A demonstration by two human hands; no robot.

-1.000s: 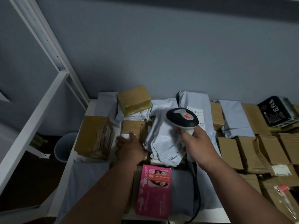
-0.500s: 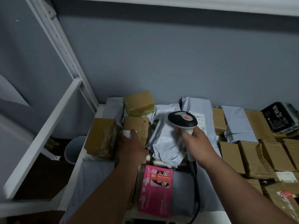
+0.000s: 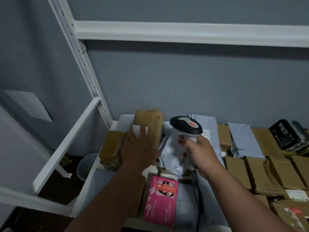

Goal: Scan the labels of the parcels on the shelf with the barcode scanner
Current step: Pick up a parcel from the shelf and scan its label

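Two hands are working over the shelf (image 3: 93,178), and I judge the step in hand is preparing one parcel for scanning. At the left, the left hand (image 3: 140,148) is lying with straight, spread fingers on a brown cardboard box (image 3: 148,124), which is standing tilted up at the back; the fingertips are touching a white label (image 3: 139,130) on its face. Just to the right, the right hand (image 3: 199,153) is gripping the handle of the barcode scanner (image 3: 185,125), fingers curled around it, and the scanner's head is hanging above a grey mailer bag (image 3: 172,151), near the box but not touching it. Whether the scan window is facing the label, I cannot tell. The next move probably is asking for the fingers to uncover the label and the scanner to be aimed left at it. Further right, many brown parcels (image 3: 250,173) are lying in rows, waiting
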